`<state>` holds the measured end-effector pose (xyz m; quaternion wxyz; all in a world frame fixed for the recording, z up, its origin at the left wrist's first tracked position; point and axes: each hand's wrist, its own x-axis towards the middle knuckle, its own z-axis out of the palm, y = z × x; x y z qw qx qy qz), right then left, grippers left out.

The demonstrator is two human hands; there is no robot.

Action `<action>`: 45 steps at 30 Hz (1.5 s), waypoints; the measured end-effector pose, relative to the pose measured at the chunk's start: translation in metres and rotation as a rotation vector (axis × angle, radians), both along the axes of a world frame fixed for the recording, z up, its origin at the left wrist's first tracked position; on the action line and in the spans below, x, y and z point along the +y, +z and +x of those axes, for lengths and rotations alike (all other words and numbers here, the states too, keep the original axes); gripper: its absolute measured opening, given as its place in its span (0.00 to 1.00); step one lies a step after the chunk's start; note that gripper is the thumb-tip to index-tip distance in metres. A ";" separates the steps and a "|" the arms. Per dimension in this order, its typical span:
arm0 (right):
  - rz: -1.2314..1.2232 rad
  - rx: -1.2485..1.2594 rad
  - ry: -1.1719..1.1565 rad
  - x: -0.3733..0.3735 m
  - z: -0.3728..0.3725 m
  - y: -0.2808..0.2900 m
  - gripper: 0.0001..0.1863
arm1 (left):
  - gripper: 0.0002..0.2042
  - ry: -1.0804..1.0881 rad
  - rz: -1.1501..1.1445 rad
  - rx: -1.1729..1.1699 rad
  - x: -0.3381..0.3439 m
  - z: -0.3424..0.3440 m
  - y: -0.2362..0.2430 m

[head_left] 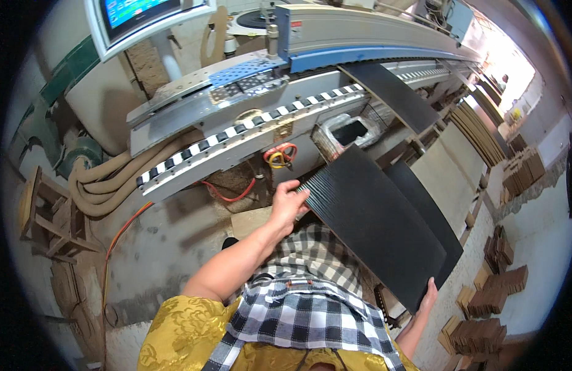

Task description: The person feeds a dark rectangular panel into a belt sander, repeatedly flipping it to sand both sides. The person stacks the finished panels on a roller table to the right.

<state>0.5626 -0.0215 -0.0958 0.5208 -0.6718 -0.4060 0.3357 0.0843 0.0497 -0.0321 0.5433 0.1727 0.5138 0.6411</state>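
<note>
A rectangular black panel [369, 226] is held tilted in front of me, between both hands. My left hand [289, 203] pinches its left corner, where light shines in streaks across the dark surface. At the near right end my right hand [428, 300] grips the panel's edge, with most fingers hidden behind it. Another black panel [422, 201] lies partly covered behind the held one. Farther off, a third black panel [394, 96] sticks out from the long machine [372, 37] with the blue lower rail.
A row of black-and-white rollers [249, 124] runs along the machine's front. Below it hang scissors [279, 154] with coloured handles, beside a plastic-lined bin [326, 139]. Grey-beige boards [453, 164] lie at right; brown stacks [483, 334] stand on the floor. Hoses [113, 185] and a wooden stool [54, 216] are left.
</note>
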 end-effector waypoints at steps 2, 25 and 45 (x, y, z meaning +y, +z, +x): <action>0.046 0.131 0.077 0.025 -0.037 0.004 0.19 | 0.19 0.056 0.062 0.053 -0.007 -0.029 0.016; -0.151 0.471 1.434 0.039 -0.372 0.083 0.19 | 0.33 0.352 0.213 0.245 -0.137 -0.116 0.047; 0.393 -0.579 0.861 0.036 -0.282 -0.015 0.08 | 0.28 0.272 0.093 0.312 -0.134 -0.123 0.060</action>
